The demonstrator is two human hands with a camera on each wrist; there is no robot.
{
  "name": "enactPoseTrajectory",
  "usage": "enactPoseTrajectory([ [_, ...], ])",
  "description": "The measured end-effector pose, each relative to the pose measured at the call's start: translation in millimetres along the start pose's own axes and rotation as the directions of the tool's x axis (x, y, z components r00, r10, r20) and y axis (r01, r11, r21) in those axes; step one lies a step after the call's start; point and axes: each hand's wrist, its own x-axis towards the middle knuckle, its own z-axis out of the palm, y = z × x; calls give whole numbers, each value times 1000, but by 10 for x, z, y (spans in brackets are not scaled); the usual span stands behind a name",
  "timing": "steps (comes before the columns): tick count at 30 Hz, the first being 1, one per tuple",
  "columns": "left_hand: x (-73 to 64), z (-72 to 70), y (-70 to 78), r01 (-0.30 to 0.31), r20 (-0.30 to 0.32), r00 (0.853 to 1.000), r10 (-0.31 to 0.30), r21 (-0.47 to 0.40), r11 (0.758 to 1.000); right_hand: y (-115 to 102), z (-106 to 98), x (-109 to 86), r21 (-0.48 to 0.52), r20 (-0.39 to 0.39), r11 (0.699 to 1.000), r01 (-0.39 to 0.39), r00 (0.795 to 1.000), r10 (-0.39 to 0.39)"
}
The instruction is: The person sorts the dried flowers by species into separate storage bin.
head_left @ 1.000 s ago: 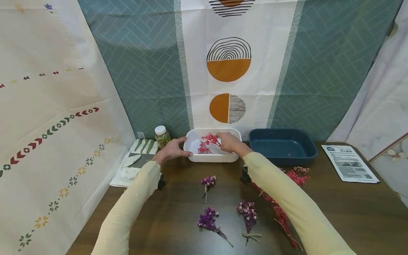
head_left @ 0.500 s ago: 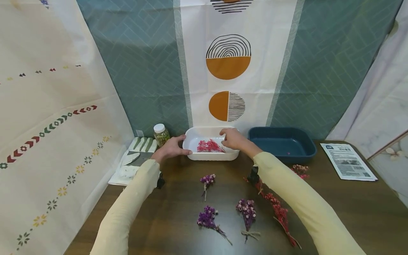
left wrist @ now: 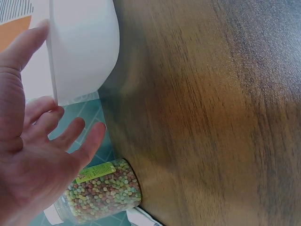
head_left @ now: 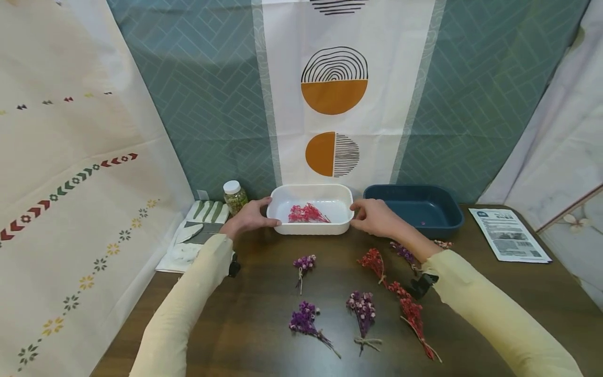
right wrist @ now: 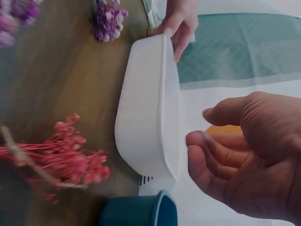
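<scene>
A white rectangular basin (head_left: 312,229) stands at the back of the wooden table, with a red dried-flower sprig (head_left: 306,213) lying in it. At the basin's left end my left hand (head_left: 250,215) holds the rim; its thumb and forefinger are on the edge in the left wrist view, the other fingers free. My right hand (head_left: 375,217) is at the basin's right end, beside the dark blue basin (head_left: 445,224). Seen from the right wrist, its loosely bent fingers (right wrist: 207,174) and thumb hold nothing and stand just off the white rim.
A lidded jar of coloured pellets (head_left: 235,196) stands left of my left hand, near folded gloves (head_left: 193,230) with a grey patch. Purple bunches (head_left: 305,319) and red bunches (head_left: 411,314) of dried flowers lie in front. A printed packet (head_left: 509,235) lies at right.
My right hand has let go of the red sprig, now lying in the white basin, and has come out over it to its right end. My left hand stays at the left end.
</scene>
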Motion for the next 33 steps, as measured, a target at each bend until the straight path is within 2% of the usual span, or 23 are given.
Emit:
enactPoseTrajectory([
  [7, 0, -9, -17, 2, 7, 1000, -2, 3, 1000, 83, 34, -478, 14, 32, 999, -43, 999, 42],
  [14, -15, -15, 5, -8, 1, 1000, 8, 29, 1000, 109, 161, -785, -26, 49, 997, -72, 996, 73],
  [21, -29, -7, 21, -9, 1, 1000, 9, 14, 1000, 203, 350, -857, -65, 51, 990, -124, 991, 127],
  [33, -31, -12, 15, -5, 1, 1000, 5, 16, 1000, 301, 533, -785, -136, 39, 978, -159, 985, 166],
])
